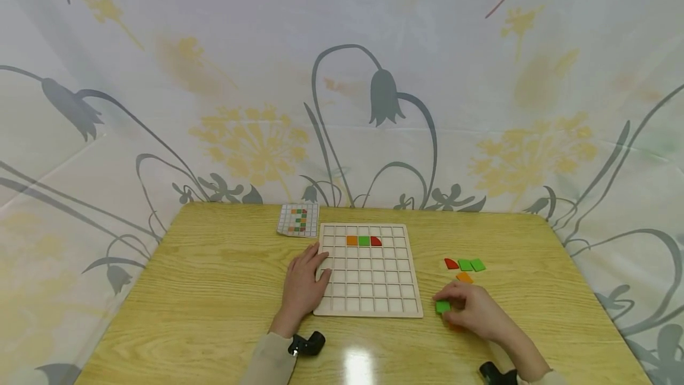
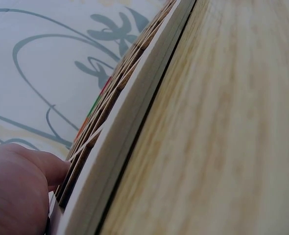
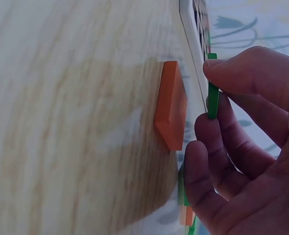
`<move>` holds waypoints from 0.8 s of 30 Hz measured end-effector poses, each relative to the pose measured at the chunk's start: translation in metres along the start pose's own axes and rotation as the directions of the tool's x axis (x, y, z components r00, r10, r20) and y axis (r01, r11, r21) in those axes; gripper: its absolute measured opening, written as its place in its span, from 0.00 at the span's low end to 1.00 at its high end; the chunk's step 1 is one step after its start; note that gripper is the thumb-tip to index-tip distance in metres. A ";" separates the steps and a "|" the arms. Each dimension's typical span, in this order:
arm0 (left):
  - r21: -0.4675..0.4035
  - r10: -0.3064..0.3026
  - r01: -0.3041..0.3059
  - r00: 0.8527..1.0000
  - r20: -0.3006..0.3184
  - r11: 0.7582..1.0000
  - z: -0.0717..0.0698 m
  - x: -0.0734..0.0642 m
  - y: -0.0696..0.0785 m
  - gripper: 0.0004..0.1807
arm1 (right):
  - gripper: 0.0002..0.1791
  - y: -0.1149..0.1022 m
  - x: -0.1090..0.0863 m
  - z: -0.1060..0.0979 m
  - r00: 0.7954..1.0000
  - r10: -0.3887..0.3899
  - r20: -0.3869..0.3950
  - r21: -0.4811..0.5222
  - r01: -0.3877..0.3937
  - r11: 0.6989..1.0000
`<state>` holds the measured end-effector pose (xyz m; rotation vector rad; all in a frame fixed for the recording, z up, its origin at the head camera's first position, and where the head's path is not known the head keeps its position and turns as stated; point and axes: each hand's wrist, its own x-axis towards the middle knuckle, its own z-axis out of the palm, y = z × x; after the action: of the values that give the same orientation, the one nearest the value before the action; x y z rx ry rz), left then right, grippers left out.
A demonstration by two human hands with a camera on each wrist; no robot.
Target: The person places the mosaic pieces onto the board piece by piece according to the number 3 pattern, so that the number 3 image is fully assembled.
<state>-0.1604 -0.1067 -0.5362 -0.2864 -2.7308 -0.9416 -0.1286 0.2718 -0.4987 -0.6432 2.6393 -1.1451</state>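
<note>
My right hand [image 1: 472,311] pinches a green square tile [image 3: 212,88] between thumb and fingers, just right of the wooden grid board [image 1: 369,314]. In the right wrist view an orange tile [image 3: 171,105] lies on the table beside that hand; in the head view the hand mostly hides it. My left hand [image 1: 304,281] rests on the board's left edge with its fingers spread, and the left wrist view catches part of it at the rim. Near the top of the grid sit an orange square [image 1: 351,240], a green square [image 1: 364,241] and a red quarter-round tile [image 1: 376,242] in one row.
A pattern card [image 1: 283,217] with a coloured grid lies behind the board's left corner. Right of the board are a red quarter-round tile [image 1: 451,264], two green squares [image 1: 471,265] and an orange one [image 1: 465,278]. A flowered cloth [image 1: 342,76] hangs behind the table.
</note>
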 end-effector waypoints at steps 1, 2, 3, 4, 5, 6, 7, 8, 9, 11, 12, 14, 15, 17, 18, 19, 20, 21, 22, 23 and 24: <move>0.000 -0.001 0.001 1.000 0.002 1.000 0.000 0.000 0.000 0.19 | 0.14 -0.001 0.001 0.000 1.000 -0.007 -0.005 -0.005 0.007 1.000; 0.000 -0.001 0.001 1.000 0.003 1.000 0.000 0.000 0.000 0.19 | 0.14 -0.001 0.002 0.000 1.000 -0.012 -0.011 -0.015 0.012 1.000; -0.001 -0.001 0.001 1.000 0.003 1.000 0.000 0.000 0.000 0.19 | 0.14 -0.002 0.003 0.000 1.000 -0.013 -0.019 -0.021 0.013 1.000; -0.001 -0.002 0.002 1.000 0.005 1.000 0.000 0.000 0.001 0.19 | 0.14 -0.002 0.004 0.000 1.000 -0.011 -0.024 -0.026 0.011 1.000; -0.001 -0.002 0.002 1.000 0.005 1.000 0.000 0.000 0.001 0.19 | 0.14 -0.003 0.006 0.000 1.000 -0.010 -0.027 -0.029 0.009 1.000; -0.002 -0.001 0.001 1.000 0.005 1.000 -0.001 0.000 0.001 0.19 | 0.14 -0.003 0.007 0.000 1.000 -0.008 -0.030 -0.032 0.007 0.999; -0.003 0.000 0.000 1.000 0.004 1.000 -0.001 0.000 0.001 0.19 | 0.14 -0.004 0.009 0.000 1.000 -0.007 -0.030 -0.033 0.006 0.999; -0.004 0.002 -0.002 1.000 0.003 1.000 -0.001 0.000 0.001 0.19 | 0.14 -0.005 0.010 0.001 1.000 0.001 -0.031 -0.038 -0.002 0.999; -0.004 0.001 -0.001 1.000 0.002 1.000 -0.001 0.000 0.002 0.20 | 0.14 -0.006 0.012 0.001 1.000 0.006 -0.031 -0.041 -0.007 0.999; -0.006 0.002 -0.002 1.000 -0.001 1.000 -0.002 0.000 0.002 0.20 | 0.15 -0.007 0.017 0.001 0.999 0.005 -0.032 -0.040 -0.007 0.999; -0.006 0.003 -0.003 1.000 -0.001 1.000 -0.002 0.000 0.002 0.20 | 0.15 -0.008 0.019 0.002 0.999 0.003 -0.035 -0.040 -0.004 0.999; -0.007 0.003 -0.003 1.000 -0.001 1.000 -0.003 0.001 0.002 0.20 | 0.15 -0.010 0.023 0.003 0.999 -0.006 -0.040 -0.039 0.005 0.999; -0.005 0.004 -0.004 1.000 0.000 1.000 -0.002 0.001 0.002 0.20 | 0.15 -0.011 0.026 0.003 0.999 -0.013 -0.042 -0.035 0.012 0.999; -0.001 0.005 -0.005 1.000 0.004 1.000 -0.002 0.001 0.002 0.20 | 0.15 -0.013 0.030 0.004 0.999 -0.020 -0.045 -0.025 0.019 0.999; 0.000 0.006 -0.006 1.000 0.005 1.000 -0.002 0.001 0.001 0.20 | 0.15 -0.014 0.032 0.005 0.999 -0.021 -0.046 -0.025 0.020 0.999; 0.000 0.006 -0.006 1.000 0.005 1.000 -0.002 0.001 0.001 0.20 | 0.15 -0.014 0.034 0.006 0.999 -0.026 -0.046 -0.023 0.025 0.999; -0.001 0.004 -0.004 1.000 0.006 1.000 -0.001 0.001 0.001 0.20 | 0.15 -0.015 0.036 0.007 0.998 -0.030 -0.046 -0.019 0.029 0.999; 0.000 0.004 -0.004 1.000 0.006 1.000 -0.001 0.001 0.001 0.20 | 0.15 -0.015 0.038 0.008 0.998 -0.025 -0.050 -0.019 0.024 1.000; 0.000 0.002 -0.002 1.000 0.006 1.000 -0.001 0.001 0.001 0.20 | 0.15 -0.015 0.041 0.008 0.998 -0.026 -0.054 -0.024 0.024 0.999; -0.001 0.002 -0.002 1.000 0.006 1.000 -0.001 0.001 0.001 0.19 | 0.15 -0.016 0.043 0.009 0.998 -0.030 -0.058 -0.025 0.028 0.999; -0.001 0.001 -0.001 1.000 0.005 1.000 -0.001 0.001 0.000 0.19 | 0.15 -0.016 0.045 0.010 0.997 -0.033 -0.063 -0.030 0.031 0.999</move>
<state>-0.1609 -0.1067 -0.5353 -0.2914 -2.7343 -0.9437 -0.1602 0.2344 -0.4938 -0.6674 2.7130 -1.1564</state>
